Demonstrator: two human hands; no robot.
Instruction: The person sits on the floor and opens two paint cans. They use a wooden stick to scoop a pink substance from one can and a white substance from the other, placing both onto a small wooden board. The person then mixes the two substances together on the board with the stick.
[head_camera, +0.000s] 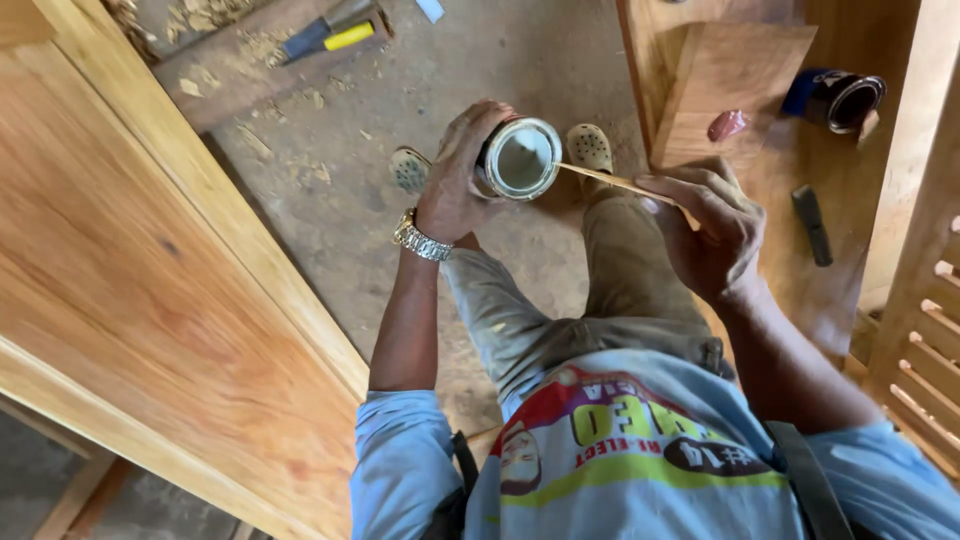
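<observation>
Left hand (455, 180) wrapped round an open tin can (518, 158), held out over the dirt floor (330, 200), mouth tipped toward the camera. Lid already off; pale, creamy contents visible inside, seemingly filling much of the can. Right hand (710, 225) pinched closed on a thin wooden stick (610, 181), far tip resting at the can's rim. Cannot tell whether the tip dips into the contents or only touches the edge. Judged: can opened, stick brought to it, stirring or drawing out at an early stage; no fresh coating to be made out on the wood nearby.

Count:
- Tin cans: two. One in hand; a second dark can (845, 98) with a blue side lying on the wooden panel (760, 90) near its far right corner.
- Sticks: one.
- Clog shoes (590, 148): two, on the floor beyond the can.
- Metal wristwatch (421, 240): one, left wrist.
- Yellow-and-blue handled tool (330, 38): one, on a plank at the far side of the floor.
- Dark flat object (812, 225): one, on the right panel; kind unclear.
- Large door panel (130, 280): one, along the left.
</observation>
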